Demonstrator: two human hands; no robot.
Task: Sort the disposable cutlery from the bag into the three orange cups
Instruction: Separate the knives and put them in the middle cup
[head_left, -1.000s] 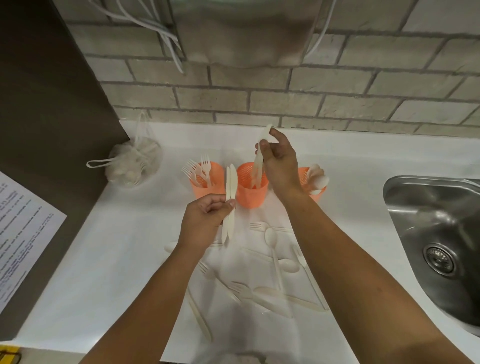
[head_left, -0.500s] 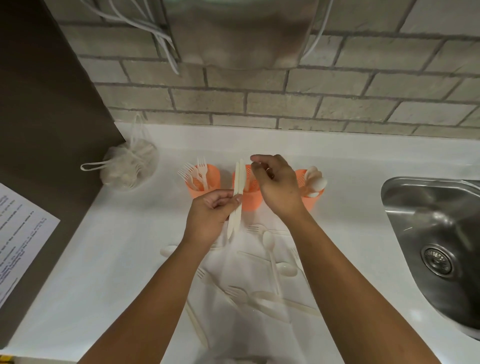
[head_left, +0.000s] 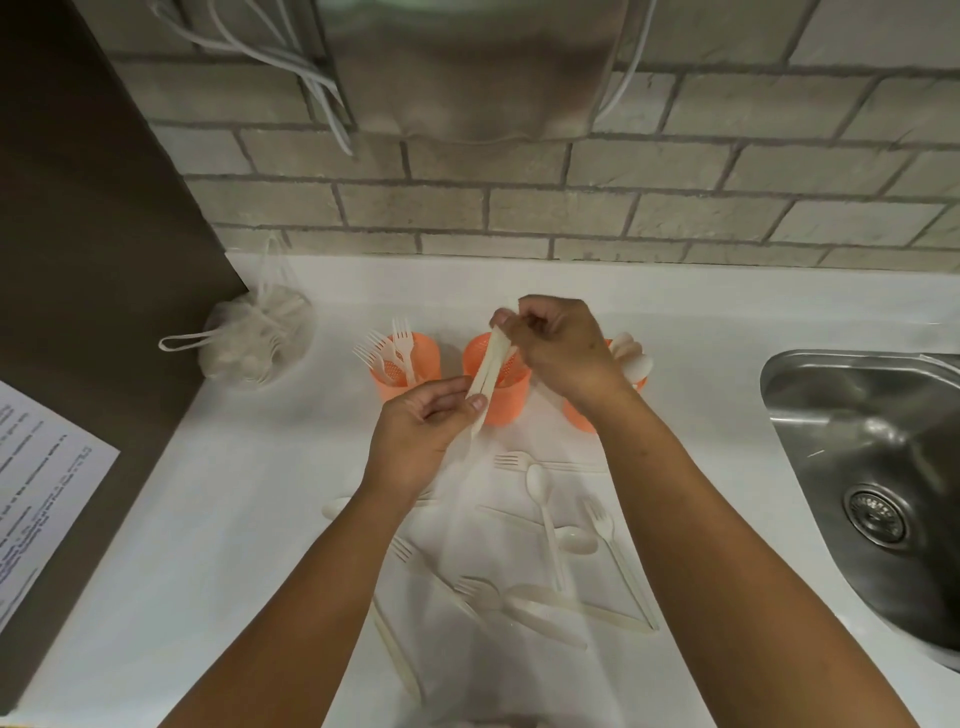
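Loose cream plastic cutlery (head_left: 540, 519) lies scattered on the white counter (head_left: 208, 519) between the forearms. Beyond it, the left hand (head_left: 421, 431) grips the lower ends of two cream plastic knives (head_left: 488, 369). The right hand (head_left: 561, 353) pinches their tops over the middle orange mesh cup (head_left: 506, 405), which stands between the fork cup (head_left: 426, 358) and the spoon cup (head_left: 576, 415). The translucent bag (head_left: 249, 343) sits far left by the wall, and a steel sink (head_left: 857, 415) bounds the right.

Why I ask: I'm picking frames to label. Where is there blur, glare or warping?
Head view: the knives look smeared by motion; pale cutlery on the white counter is low in contrast; the sink shows bright reflections; the wide lens slightly bows the courses of the brick wall.
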